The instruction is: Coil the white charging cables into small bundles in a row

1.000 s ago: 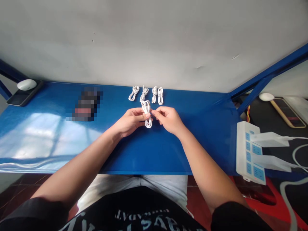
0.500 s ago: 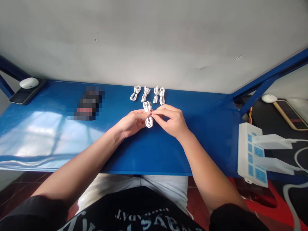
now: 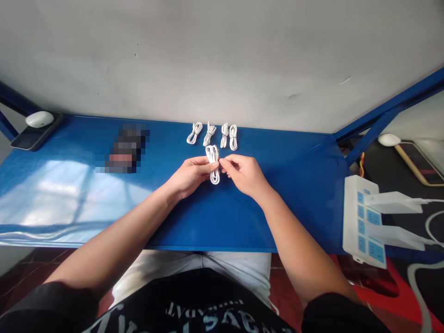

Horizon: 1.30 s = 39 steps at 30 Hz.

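The left hand point(image 3: 190, 176) is curled around a looped white cable point(image 3: 213, 163), its fingers closed across the bundle from the left, and the right hand point(image 3: 243, 175) meets it from the other side, thumb and forefinger pinched together at the bundle's right edge. The cable stands upright between them, just above the blue desk point(image 3: 277, 217), with one loop showing above the fingers and another hanging below. Taking the far edge of the desk as twelve o'clock, four smaller white coiled cables point(image 3: 215, 135) lie side by side at twelve o'clock, just beyond the hands and not touching them, the right-hand two closer together. At about ten o'clock sits a pixelated, unreadable patch point(image 3: 126, 148), and further out in that direction, at the desk's far corner, a white oval object point(image 3: 39, 119) rests on a dark flat slab point(image 3: 29, 140). At about four o'clock, a white power strip point(image 3: 359, 222) with blue panels sits at the desk's end, two white chargers point(image 3: 393, 202) plugged into it. Past it, at about three o'clock, a second white oval object point(image 3: 389, 140) lies off the desk, beyond the blue frame point(image 3: 385, 108). A grey wall point(image 3: 222, 60) rises behind the desk, and the person's black T-shirt point(image 3: 194, 305) fills the bottom of the view.
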Tool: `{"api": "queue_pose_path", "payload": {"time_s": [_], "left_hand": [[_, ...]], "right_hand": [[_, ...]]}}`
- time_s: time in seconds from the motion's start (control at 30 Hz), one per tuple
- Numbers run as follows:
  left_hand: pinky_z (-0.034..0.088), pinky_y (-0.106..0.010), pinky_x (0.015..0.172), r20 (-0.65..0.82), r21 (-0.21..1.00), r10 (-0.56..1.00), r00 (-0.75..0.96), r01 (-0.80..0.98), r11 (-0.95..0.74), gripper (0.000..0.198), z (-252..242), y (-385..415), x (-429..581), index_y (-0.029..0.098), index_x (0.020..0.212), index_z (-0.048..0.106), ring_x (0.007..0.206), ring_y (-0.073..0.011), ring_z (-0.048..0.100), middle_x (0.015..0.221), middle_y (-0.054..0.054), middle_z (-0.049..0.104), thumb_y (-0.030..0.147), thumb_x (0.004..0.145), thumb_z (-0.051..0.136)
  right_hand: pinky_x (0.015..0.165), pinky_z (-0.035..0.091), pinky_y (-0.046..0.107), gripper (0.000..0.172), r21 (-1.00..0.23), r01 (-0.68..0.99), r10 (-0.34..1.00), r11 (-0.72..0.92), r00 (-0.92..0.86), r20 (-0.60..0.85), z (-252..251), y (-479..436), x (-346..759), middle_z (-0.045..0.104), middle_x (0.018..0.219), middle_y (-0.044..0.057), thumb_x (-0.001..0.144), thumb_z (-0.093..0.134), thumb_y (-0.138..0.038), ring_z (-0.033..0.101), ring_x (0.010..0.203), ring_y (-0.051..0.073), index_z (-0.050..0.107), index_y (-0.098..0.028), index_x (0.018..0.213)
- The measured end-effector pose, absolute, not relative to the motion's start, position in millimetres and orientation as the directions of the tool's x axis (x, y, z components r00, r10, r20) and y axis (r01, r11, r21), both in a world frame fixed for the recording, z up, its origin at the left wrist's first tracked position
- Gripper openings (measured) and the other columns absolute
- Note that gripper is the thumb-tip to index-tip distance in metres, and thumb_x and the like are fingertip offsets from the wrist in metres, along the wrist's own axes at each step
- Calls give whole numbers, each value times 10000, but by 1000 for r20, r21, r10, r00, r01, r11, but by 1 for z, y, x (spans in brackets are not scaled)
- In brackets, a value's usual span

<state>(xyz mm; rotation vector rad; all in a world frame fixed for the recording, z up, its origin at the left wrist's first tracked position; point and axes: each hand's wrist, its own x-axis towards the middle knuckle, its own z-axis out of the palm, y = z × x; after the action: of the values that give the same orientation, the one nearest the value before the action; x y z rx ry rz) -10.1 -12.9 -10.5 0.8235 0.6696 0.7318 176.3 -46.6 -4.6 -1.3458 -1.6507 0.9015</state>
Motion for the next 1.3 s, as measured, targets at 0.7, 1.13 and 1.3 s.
{"api": "queue_pose_path", "payload": {"time_s": [0.7, 1.13, 1.3], "left_hand": [[515, -252, 766, -313, 747, 811, 495, -398, 532, 257, -12, -10, -8, 122, 948, 786, 763, -118, 662, 841, -54, 731, 255, 745, 870], [525, -326, 861, 329, 926, 860, 389, 45, -375, 171, -25, -13, -9, 255, 989, 830, 884, -173, 658, 901, -44, 707, 320, 835, 797], [532, -320, 843, 419, 858, 798, 433, 100, -504, 202, -23, -14, -10, 256, 1048, 820, 872, -171, 669, 935, -55, 716, 342, 878, 751]], "right_hand": [[706, 542, 314, 191, -800, 465, 919, 378, -85, 385, -9, -47, 170, 726, 941, 64, 957, 626, -360, 665, 783, 179, 724, -199, 991], [500, 320, 262, 173, -980, 40, 981, -193, -20, -194, -4, -44, 169, 521, 588, -11, 792, 676, -309, 414, 525, 107, 642, -170, 695], [458, 300, 250, 155, -910, -168, 924, -378, -131, -359, -2, -41, 172, 479, 576, -17, 731, 681, -284, 383, 510, 96, 618, -166, 653]]}}
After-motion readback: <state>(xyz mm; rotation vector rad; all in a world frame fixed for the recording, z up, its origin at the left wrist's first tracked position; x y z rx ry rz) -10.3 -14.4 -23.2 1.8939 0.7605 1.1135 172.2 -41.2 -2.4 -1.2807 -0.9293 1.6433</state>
